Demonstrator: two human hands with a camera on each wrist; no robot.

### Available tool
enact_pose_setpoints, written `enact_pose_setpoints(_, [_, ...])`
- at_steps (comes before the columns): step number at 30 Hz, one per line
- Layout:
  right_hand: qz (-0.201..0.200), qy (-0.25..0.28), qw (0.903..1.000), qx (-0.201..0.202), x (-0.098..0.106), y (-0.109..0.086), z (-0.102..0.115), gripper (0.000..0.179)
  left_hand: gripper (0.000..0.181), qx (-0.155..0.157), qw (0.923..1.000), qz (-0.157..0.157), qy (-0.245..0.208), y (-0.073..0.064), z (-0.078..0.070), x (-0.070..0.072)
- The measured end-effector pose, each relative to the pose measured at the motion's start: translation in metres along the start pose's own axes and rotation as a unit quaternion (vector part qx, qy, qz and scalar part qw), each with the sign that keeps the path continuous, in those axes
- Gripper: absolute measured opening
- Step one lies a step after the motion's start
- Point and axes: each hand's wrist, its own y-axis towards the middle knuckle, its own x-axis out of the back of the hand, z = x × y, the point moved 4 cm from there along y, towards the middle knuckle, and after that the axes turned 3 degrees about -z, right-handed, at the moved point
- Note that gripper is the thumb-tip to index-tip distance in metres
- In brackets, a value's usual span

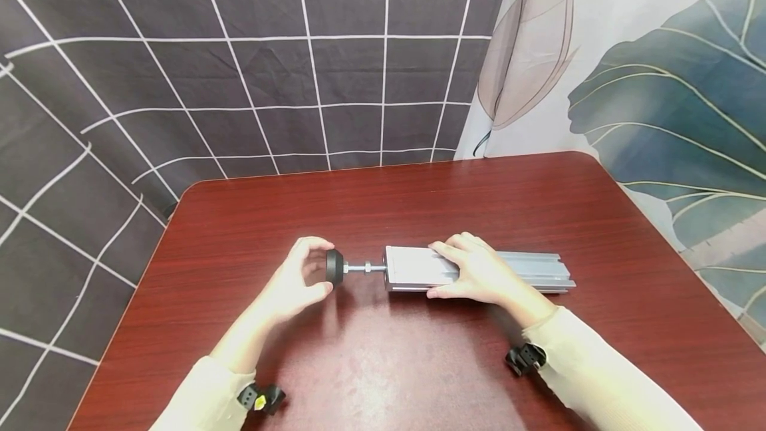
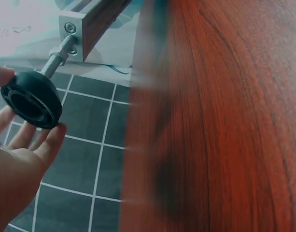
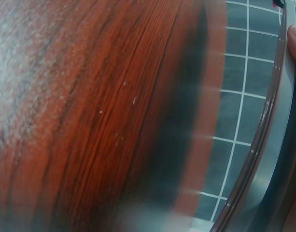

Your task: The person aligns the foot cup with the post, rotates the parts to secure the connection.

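A leveling foot with a round black base [image 1: 334, 268] and a threaded metal rod [image 1: 357, 268] joins the left end of a silver aluminium profile [image 1: 413, 266]. My left hand [image 1: 302, 278] pinches the base's rim between thumb and fingers. In the left wrist view, the base's hollow ribbed underside [image 2: 29, 107] faces the camera; the rod runs into a screwed end plate [image 2: 70, 36]. Over the profile's middle lies my right hand [image 1: 475, 271], thumb on the near side and fingers across the top, gripping it. The right wrist view shows the profile's slotted side [image 3: 273, 135].
The profile lies lengthwise across a reddish-brown wooden table [image 1: 371, 205]. A dark curtain with white grid lines [image 1: 347, 72] hangs behind and to the left, a leaf-patterned one [image 1: 658, 105] at the right. Black devices sit at both wrists.
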Motion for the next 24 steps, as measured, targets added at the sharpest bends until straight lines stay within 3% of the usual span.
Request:
enact_pose_setpoints(3, [-0.001, 0.001, 1.0000, -0.001, 0.000, 0.000, 0.000, 0.077, 0.055, -0.010, 0.9999, -0.008, -0.005, 0.000, -0.002, -0.001])
enact_pose_setpoints(6, [0.000, 0.002, 1.0000, -0.004, 0.001, 0.001, 0.000, 0.076, 0.047, 0.048, 0.9978, -0.046, 0.002, 0.001, 0.001, 0.001])
enact_pose_setpoints(10, [-0.002, 0.001, 1.0000, -0.001, 0.001, 0.001, 0.000, 0.076, 0.031, 0.147, 0.9865, -0.073, 0.004, 0.002, 0.008, 0.004])
enact_pose_setpoints(13, [-0.007, 0.002, 1.0000, 0.004, 0.001, 0.001, 0.000, 0.076, 0.029, 0.162, 0.9850, -0.057, 0.002, 0.003, 0.010, 0.004])
enact_pose_setpoints(17, [-0.008, 0.002, 0.9999, 0.007, 0.001, 0.000, 0.000, 0.076, 0.036, 0.121, 0.9917, -0.041, 0.011, 0.002, 0.008, 0.004])
enact_pose_setpoints(22, [-0.005, -0.001, 1.0000, 0.007, 0.000, -0.001, 0.000, 0.076, 0.050, 0.019, 0.9998, -0.009, -0.005, 0.001, 0.000, 0.002])
enact_pose_setpoints(24, [-0.004, 0.000, 1.0000, 0.005, 0.000, -0.001, 0.000, 0.076, 0.052, -0.007, 1.0000, -0.005, -0.002, 0.001, -0.002, 0.001])
